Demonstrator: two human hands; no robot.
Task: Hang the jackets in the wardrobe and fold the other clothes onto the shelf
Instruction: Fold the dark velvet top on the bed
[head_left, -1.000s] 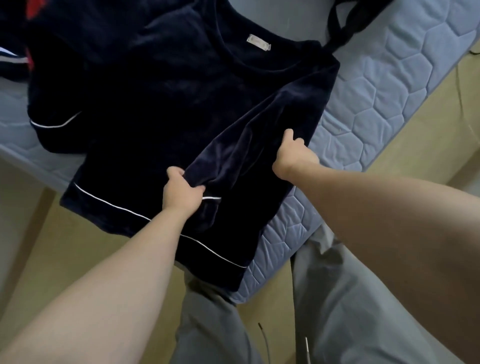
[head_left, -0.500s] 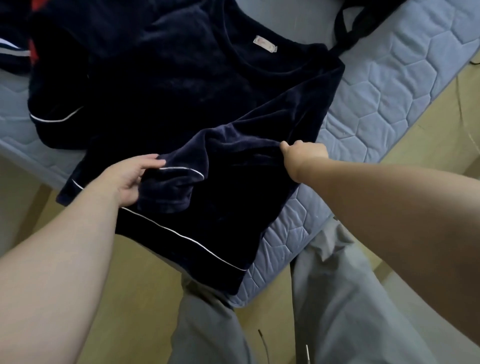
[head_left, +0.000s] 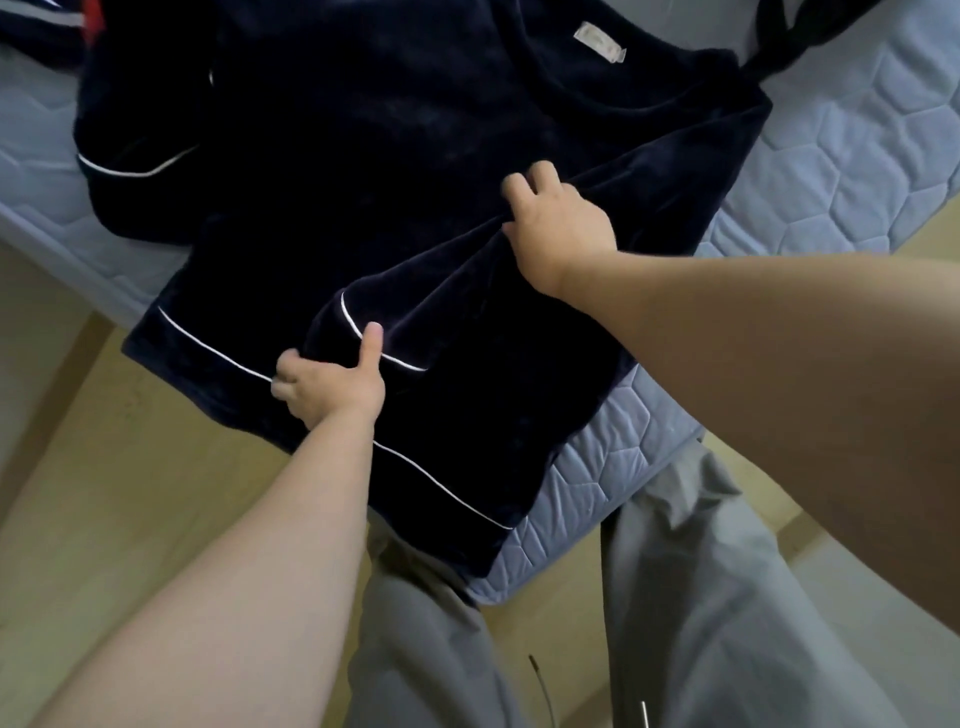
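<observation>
Only one camera is watching here, and it is riding on the person's head, looking forward and steeply down along both bare forearms (head_left: 234, 571). It is hanging close over the corner of the quilted mattress (head_left: 831, 171), so the dark velvet top (head_left: 389, 130) is filling most of the wide-angle frame, with the left hand (head_left: 332, 387) and the right hand (head_left: 561, 234) sitting near its middle. The person's grey trousers (head_left: 727, 597) and the yellowish floor (head_left: 130, 493) are showing along the bottom edge.
</observation>
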